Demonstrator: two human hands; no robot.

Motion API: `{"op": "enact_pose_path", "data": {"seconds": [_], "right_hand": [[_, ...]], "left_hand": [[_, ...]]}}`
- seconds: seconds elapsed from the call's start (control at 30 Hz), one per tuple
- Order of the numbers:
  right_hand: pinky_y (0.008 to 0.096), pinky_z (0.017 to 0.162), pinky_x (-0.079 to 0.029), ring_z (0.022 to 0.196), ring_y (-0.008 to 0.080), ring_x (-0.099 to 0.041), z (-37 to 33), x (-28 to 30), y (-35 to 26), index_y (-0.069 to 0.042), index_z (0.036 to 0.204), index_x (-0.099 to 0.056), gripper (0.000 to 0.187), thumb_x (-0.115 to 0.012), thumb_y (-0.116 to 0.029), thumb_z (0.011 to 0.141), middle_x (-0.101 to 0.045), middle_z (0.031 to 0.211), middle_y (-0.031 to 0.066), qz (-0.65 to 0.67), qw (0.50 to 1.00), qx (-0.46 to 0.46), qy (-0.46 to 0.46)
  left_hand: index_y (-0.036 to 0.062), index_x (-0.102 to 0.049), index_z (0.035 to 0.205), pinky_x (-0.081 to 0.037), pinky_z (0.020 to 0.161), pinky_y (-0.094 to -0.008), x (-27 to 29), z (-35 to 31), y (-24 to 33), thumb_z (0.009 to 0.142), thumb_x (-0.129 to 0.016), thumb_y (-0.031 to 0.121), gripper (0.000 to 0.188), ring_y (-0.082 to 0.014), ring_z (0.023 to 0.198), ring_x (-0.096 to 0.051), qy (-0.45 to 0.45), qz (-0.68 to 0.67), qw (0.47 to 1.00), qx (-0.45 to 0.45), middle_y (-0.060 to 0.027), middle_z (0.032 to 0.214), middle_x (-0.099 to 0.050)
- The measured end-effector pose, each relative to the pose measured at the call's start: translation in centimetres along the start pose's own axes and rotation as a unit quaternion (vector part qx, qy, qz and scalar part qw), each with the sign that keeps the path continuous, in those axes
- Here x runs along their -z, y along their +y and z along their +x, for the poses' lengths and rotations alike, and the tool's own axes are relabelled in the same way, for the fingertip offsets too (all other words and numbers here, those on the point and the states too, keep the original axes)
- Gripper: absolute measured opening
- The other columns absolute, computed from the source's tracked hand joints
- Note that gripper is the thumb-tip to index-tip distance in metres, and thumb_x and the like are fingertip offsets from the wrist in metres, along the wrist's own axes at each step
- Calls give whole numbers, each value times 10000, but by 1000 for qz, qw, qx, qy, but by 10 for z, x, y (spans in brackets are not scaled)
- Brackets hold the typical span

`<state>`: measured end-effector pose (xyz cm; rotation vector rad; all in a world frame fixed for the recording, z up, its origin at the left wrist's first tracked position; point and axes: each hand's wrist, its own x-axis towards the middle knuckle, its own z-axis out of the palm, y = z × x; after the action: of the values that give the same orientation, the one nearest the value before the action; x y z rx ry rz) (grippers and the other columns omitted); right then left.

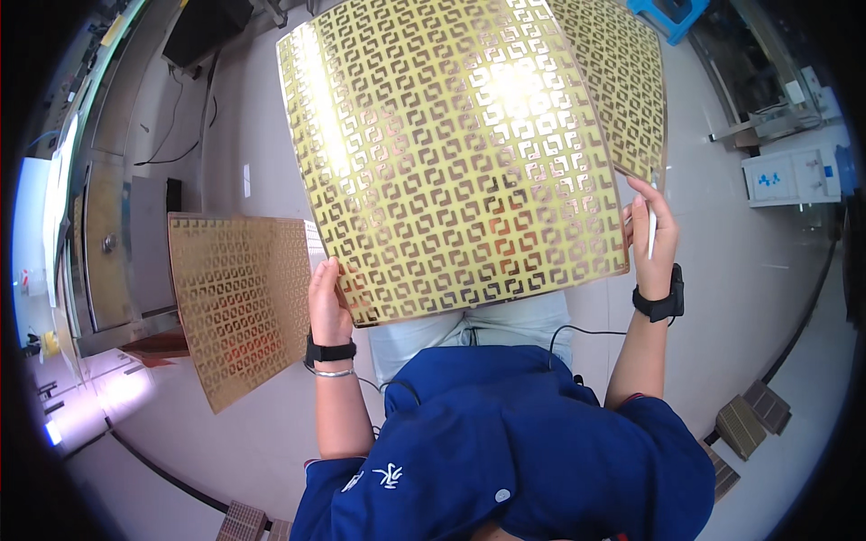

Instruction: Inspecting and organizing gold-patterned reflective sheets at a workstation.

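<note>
A large yellow circuit board panel (433, 194), covered in repeating hooked copper shapes, is held up in front of me and reflects bright light. My left hand (329, 298) grips its lower left edge, thumb along the border. On the opposite side, my right hand (655, 236) pinches the right edge near the lower corner. A thin white pen-like stick (652, 230) is also tucked between the fingers of that hand. Behind the held panel, a second patterned panel (631, 90) shows at the upper right; its support is hidden. Both wrists wear black bands.
More patterned panels (244, 298) stand tilted at my left, beside a metal cabinet (110, 243). A blue stool (672, 16) is at the top right, with a white drawer box (794, 176) below it. Stacks of small boards (741, 428) lie on the floor at the lower right.
</note>
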<state>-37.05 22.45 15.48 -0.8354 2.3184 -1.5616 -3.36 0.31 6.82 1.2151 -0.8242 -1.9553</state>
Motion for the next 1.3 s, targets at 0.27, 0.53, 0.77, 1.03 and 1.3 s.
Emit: {"op": "enact_pose_path", "data": {"seconds": [0.27, 0.53, 0.77, 1.03, 1.3], "right_hand": [[186, 503, -349, 550, 26, -426, 2, 4, 5, -24, 1139, -573, 240, -468, -119, 946, -505, 642, -36, -6, 999, -3, -43], [197, 462, -347, 510, 31, -420, 3, 10, 10, -9, 1188, -531, 272, -469, -107, 941, -477, 615, -33, 16, 995, -37, -95], [201, 456, -378, 507, 37, -467, 3, 13, 5, -5, 1179, -533, 270, -476, -106, 936, -513, 604, -19, 19, 993, -14, -112], [224, 562, -412, 628, 80, -505, 1, 18, 30, 22, 1117, -557, 235, -506, -87, 915, -583, 773, 49, -49, 993, 22, -101], [216, 465, -418, 514, 54, -493, -3, 15, 31, 30, 1154, -516, 267, -470, -131, 947, -548, 655, 17, -34, 993, 8, -115]], "left_hand": [[29, -569, 880, -464, 676, -224, -19, -8, -6, 946, -475, 173, 185, -72, 730, -564, 101, 43, 986, -122, -12, 840, -615], [17, -568, 934, -479, 703, -253, -25, -14, -5, 973, -421, 239, 269, -103, 791, -591, 103, 45, 982, -149, -33, 903, -619], [12, -565, 941, -472, 695, -249, -23, -16, -6, 975, -411, 245, 282, -100, 783, -585, 96, 35, 977, -185, -40, 912, -613], [-13, -578, 958, -463, 703, -233, -24, -18, -6, 993, -353, 281, 372, -94, 762, -584, 107, 10, 967, -231, -60, 887, -626], [-16, -581, 927, -468, 659, -219, -28, -26, 5, 996, -348, 296, 396, -79, 725, -572, 76, 10, 964, -253, -51, 849, -624]]}}
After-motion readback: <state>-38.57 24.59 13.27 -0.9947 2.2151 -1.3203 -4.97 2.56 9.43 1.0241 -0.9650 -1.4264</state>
